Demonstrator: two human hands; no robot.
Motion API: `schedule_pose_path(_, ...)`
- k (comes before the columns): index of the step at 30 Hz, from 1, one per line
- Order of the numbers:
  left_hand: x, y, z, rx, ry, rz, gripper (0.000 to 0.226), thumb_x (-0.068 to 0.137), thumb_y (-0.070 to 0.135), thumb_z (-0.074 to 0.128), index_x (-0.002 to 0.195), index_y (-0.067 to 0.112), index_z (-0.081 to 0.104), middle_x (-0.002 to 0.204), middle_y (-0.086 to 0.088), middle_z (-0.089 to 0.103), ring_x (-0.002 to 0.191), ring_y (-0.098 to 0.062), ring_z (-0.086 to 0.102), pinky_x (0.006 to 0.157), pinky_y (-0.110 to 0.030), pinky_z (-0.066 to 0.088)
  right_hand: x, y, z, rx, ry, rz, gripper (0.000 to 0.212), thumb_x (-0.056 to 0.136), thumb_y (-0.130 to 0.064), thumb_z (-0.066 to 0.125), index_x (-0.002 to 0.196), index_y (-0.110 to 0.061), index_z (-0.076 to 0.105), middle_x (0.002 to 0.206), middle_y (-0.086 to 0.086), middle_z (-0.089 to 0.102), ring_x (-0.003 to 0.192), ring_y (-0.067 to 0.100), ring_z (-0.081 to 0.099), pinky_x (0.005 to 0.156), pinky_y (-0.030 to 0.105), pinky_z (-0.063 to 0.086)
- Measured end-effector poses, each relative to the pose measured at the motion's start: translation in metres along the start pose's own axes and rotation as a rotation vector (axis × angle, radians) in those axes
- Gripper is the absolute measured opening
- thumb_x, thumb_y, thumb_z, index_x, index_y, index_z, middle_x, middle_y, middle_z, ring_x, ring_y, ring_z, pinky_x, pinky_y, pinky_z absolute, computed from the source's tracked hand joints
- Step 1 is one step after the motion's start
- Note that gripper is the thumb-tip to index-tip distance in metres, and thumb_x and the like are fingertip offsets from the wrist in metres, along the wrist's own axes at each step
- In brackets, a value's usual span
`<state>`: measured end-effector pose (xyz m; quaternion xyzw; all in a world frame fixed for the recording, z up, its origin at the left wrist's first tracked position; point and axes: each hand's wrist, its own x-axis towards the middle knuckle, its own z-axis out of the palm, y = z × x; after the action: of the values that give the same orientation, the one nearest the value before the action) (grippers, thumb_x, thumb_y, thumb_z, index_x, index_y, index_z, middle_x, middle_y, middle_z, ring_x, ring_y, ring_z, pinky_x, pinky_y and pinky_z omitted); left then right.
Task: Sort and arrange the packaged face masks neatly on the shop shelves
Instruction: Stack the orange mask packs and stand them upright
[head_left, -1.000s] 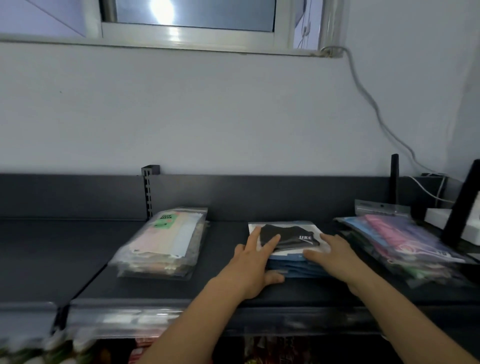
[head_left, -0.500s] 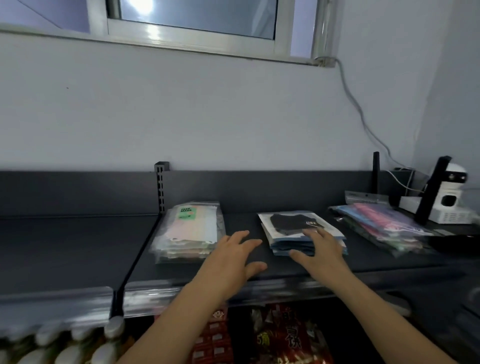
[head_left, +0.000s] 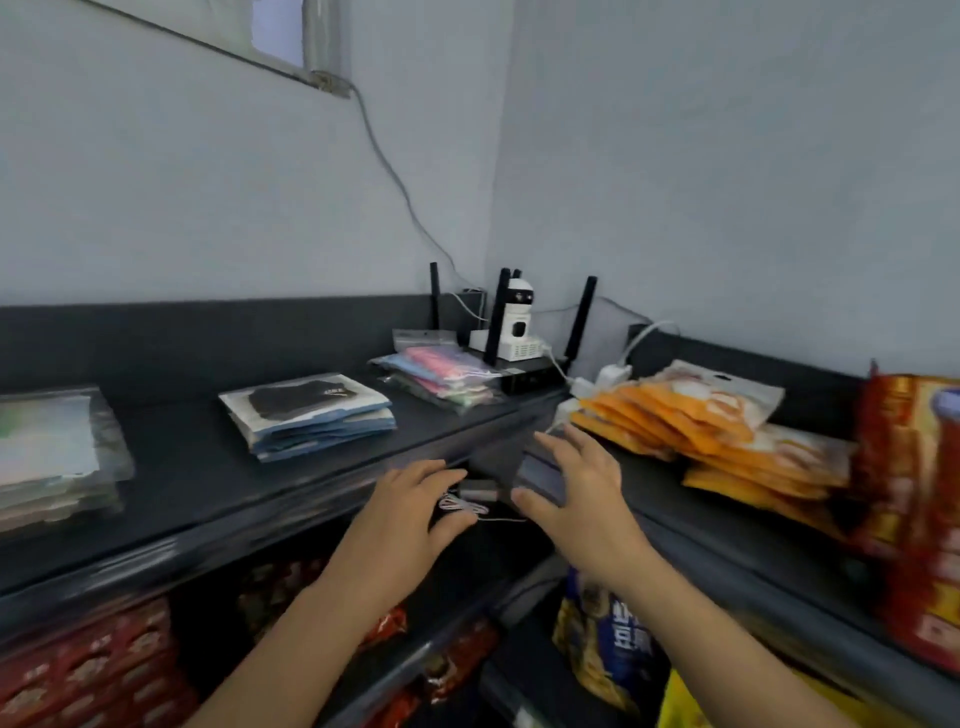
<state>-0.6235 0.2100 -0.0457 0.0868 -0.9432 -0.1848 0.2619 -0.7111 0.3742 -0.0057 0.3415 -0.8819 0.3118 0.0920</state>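
Both hands (head_left: 498, 499) open below shelf edge, black-mask stack (head_left: 309, 413) up-left, apart

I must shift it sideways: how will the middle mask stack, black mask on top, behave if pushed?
The middle stack likely slides easily: glossy packets on a smooth dark shelf. Its layers already look fanned, so upper packets may skew. Probably light and floppy, being thin flat bags.

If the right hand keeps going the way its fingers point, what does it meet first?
Probably the white power adapters at the shelf corner, just left of the orange snack packets. The right hand points up and slightly left; depth is unclear.
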Motion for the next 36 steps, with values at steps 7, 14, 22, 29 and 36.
schedule_pose_path(7, 0.027, 0.081, 0.048, -0.117, -0.052, 0.163, 0.054, 0.09, 0.048, 0.051, 0.139, 0.03, 0.04, 0.143, 0.011, 0.037, 0.13, -0.01, 0.031, 0.107, -0.025, 0.029, -0.046, 0.06, -0.072, -0.059, 0.154, 0.123, 0.064, 0.089, -0.038, 0.059, 0.144, -0.03, 0.028, 0.155, -0.006, 0.009, 0.142, 0.019, 0.004, 0.114, 0.034, 0.016)
schedule_pose_path(14, 0.049, 0.13, 0.072, -0.148, -0.065, 0.192, 0.053, 0.091, 0.047, 0.05, 0.14, 0.032, 0.037, 0.145, 0.013, 0.035, 0.135, -0.01, 0.027, 0.11, -0.027, 0.024, -0.059, 0.104, -0.104, -0.029, 0.191, 0.131, 0.066, 0.089, -0.038, 0.059, 0.145, -0.032, 0.025, 0.155, -0.009, 0.007, 0.142, 0.014, 0.001, 0.114, 0.035, 0.016)
schedule_pose_path(22, 0.065, 0.148, 0.089, -0.15, -0.052, 0.168, 0.056, 0.09, 0.049, 0.051, 0.141, 0.034, 0.035, 0.143, 0.016, 0.035, 0.135, -0.01, 0.026, 0.111, -0.029, 0.027, -0.046, 0.132, -0.107, 0.02, 0.168, 0.096, 0.07, 0.089, -0.038, 0.059, 0.147, -0.031, 0.021, 0.155, -0.01, 0.005, 0.143, 0.016, -0.001, 0.115, 0.035, 0.015)
schedule_pose_path(29, 0.093, 0.133, 0.097, -0.133, -0.042, 0.207, 0.058, 0.089, 0.048, 0.052, 0.142, 0.033, 0.034, 0.144, 0.016, 0.034, 0.133, -0.009, 0.027, 0.11, -0.027, 0.027, -0.026, 0.142, -0.095, 0.019, 0.147, 0.111, 0.072, 0.089, -0.038, 0.059, 0.147, -0.033, 0.017, 0.155, -0.011, 0.002, 0.142, 0.014, -0.002, 0.114, 0.034, 0.015)
schedule_pose_path(36, 0.148, 0.116, 0.11, -0.128, -0.047, 0.31, 0.064, 0.089, 0.046, 0.054, 0.145, 0.028, 0.029, 0.149, 0.01, 0.029, 0.136, -0.014, 0.023, 0.109, -0.03, 0.027, 0.012, 0.145, -0.089, -0.098, 0.217, 0.207, 0.074, 0.088, -0.039, 0.059, 0.147, -0.033, 0.015, 0.155, -0.006, 0.003, 0.143, 0.018, -0.002, 0.115, 0.036, 0.013)
